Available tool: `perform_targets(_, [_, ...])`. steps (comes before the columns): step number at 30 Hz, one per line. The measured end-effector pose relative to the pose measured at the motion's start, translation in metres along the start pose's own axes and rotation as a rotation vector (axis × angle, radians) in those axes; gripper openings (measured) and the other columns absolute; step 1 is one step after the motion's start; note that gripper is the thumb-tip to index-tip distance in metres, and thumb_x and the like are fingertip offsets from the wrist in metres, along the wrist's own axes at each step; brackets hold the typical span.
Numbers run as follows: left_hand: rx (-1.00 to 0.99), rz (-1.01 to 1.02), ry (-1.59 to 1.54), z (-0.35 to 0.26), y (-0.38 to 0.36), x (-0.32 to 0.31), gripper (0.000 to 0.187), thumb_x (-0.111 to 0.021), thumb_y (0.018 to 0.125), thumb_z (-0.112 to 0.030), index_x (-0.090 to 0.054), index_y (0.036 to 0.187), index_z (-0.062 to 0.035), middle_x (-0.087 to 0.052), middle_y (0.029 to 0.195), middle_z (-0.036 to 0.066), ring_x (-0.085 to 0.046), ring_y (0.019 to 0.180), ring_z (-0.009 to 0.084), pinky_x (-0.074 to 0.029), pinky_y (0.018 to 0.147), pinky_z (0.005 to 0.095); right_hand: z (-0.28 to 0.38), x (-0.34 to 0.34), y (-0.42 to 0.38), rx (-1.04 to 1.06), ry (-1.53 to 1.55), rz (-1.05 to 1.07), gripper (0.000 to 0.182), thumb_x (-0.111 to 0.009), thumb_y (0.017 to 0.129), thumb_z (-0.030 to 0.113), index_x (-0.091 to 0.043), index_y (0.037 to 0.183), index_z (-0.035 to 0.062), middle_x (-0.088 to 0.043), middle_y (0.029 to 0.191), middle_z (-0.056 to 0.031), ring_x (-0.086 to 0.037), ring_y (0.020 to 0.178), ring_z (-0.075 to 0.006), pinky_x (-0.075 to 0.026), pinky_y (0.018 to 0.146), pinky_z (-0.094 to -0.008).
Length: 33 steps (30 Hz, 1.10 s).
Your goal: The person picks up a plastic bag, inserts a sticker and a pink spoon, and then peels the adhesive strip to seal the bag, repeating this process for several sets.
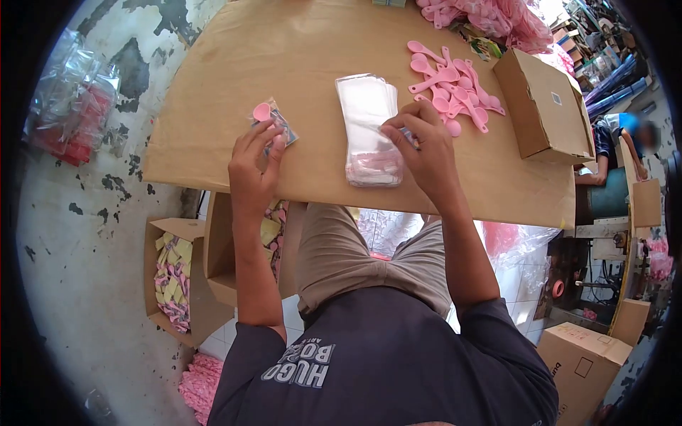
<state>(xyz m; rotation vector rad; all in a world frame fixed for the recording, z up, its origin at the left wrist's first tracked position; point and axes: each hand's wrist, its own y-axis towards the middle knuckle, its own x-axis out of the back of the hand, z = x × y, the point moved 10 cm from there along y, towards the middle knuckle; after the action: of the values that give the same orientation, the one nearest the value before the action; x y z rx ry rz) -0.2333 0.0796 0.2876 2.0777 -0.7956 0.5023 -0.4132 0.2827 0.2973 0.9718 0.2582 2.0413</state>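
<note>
My left hand is at the left of the table, its fingers curled over a pink spoon whose round bowl sticks out past the fingertips. Under and beside those fingers is a small printed packet in clear plastic. My right hand is over the right edge of a stack of clear plastic bags, thumb and fingers pinched together. A small bluish bit shows between them, too hidden to name. A pile of loose pink spoons lies just beyond my right hand.
A cardboard box stands at the table's right edge, with pink bagged goods behind. Below left, an open carton holds pink and yellow packets. Clear bags hang on the left wall. Another person sits at the far right.
</note>
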Motion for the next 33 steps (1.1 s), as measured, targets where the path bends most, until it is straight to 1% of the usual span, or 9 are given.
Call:
perform_targets(2, [0.026,-0.095,-0.071,-0.015,0.001,0.001,0.027,-0.064,0.101,-0.023,-0.074,0.110,0.0005,-0.074,0.110,0.013,-0.067,0.103,0.0256,-0.052,0.091,0.0368,0.010,0.012,0.000,0.041,0.029,-0.079,0.012,-0.077,0.085,0.009,-0.076,0.095,0.0026,-0.061,0.098,-0.0101,-0.061,0.089,-0.0245,-0.048,0.076,-0.0367])
perform_targets(4, [0.426,0.108,-0.837,-0.004,-0.010,-0.042,0.035,-0.060,0.105,-0.029,-0.074,0.107,0.0026,-0.075,0.098,0.012,-0.069,0.090,0.0183,-0.054,0.082,0.0317,0.018,0.026,-0.004,0.085,0.059,-0.158,0.012,-0.077,0.085,0.008,-0.077,0.096,0.0036,-0.061,0.097,-0.0089,-0.060,0.086,-0.0223,-0.048,0.072,-0.0348])
perform_targets(7, [0.525,0.252,-1.147,-0.044,-0.012,-0.075,0.038,-0.059,0.106,-0.030,-0.074,0.105,0.0043,-0.074,0.093,0.011,-0.069,0.083,0.0134,-0.054,0.075,0.0272,0.039,0.032,-0.023,0.186,0.045,-0.117,0.014,-0.079,0.084,0.007,-0.078,0.098,0.0054,-0.061,0.098,-0.0073,-0.059,0.082,-0.0198,-0.047,0.068,-0.0327])
perform_targets(12, [0.546,0.402,-1.017,-0.075,-0.013,-0.099,0.033,-0.060,0.106,-0.025,-0.068,0.113,0.0067,-0.075,0.099,0.017,-0.073,0.084,0.0190,-0.058,0.078,0.0294,0.046,0.053,-0.046,0.154,0.202,-0.038,0.028,-0.082,0.083,0.019,-0.076,0.107,0.0078,-0.063,0.102,-0.0083,-0.061,0.084,-0.0257,-0.049,0.070,-0.0375])
perform_targets(14, [0.630,0.392,-1.280,-0.082,-0.021,-0.101,0.031,-0.061,0.104,-0.019,-0.061,0.122,0.0059,-0.074,0.106,0.020,-0.074,0.096,0.0250,-0.059,0.084,0.0340,0.012,0.068,-0.053,0.018,0.167,-0.063,0.035,-0.081,0.085,0.029,-0.073,0.111,0.0069,-0.063,0.103,-0.0102,-0.062,0.089,-0.0294,-0.051,0.075,-0.0408])
perform_targets(17, [0.672,0.284,-1.369,-0.095,-0.028,-0.101,0.029,-0.063,0.102,-0.012,-0.058,0.127,0.0031,-0.073,0.109,0.021,-0.073,0.102,0.0282,-0.062,0.087,0.0374,-0.045,0.079,-0.067,-0.265,-0.347,-0.132,0.043,-0.080,0.087,0.036,-0.066,0.113,0.0050,-0.062,0.103,-0.0121,-0.061,0.102,-0.0312,-0.050,0.084,-0.0444])
perform_targets(24, [0.658,0.177,-1.363,-0.074,-0.039,-0.115,0.027,-0.067,0.100,-0.010,-0.060,0.125,-0.0032,-0.074,0.109,0.020,-0.075,0.099,0.0282,-0.063,0.082,0.0344,-0.070,0.061,-0.061,-0.322,-0.442,-0.105,0.042,-0.083,0.084,0.034,-0.064,0.105,0.0029,-0.062,0.102,-0.0107,-0.061,0.096,-0.0279,-0.050,0.084,-0.0412])
perform_targets(27, [0.633,0.112,-1.364,-0.068,-0.039,-0.111,0.022,-0.067,0.100,-0.010,-0.061,0.121,-0.0037,-0.074,0.109,0.020,-0.075,0.097,0.0290,-0.064,0.080,0.0339,-0.088,0.059,-0.058,-0.437,-0.245,-0.082,0.038,-0.083,0.084,0.029,-0.061,0.101,0.0032,-0.061,0.100,-0.0113,-0.060,0.100,-0.0307,-0.048,0.084,-0.0432])
perform_targets(33, [0.682,-0.068,-1.540,-0.077,-0.030,-0.100,0.017,-0.067,0.100,-0.011,-0.062,0.114,-0.0031,-0.074,0.108,0.020,-0.075,0.095,0.0277,-0.064,0.079,0.0324,-0.095,0.063,-0.058,-0.451,-0.292,-0.132,0.026,-0.077,0.089,0.024,-0.067,0.094,0.0002,-0.064,0.091,-0.0136,-0.063,0.085,-0.0319,-0.049,0.078,-0.0440])
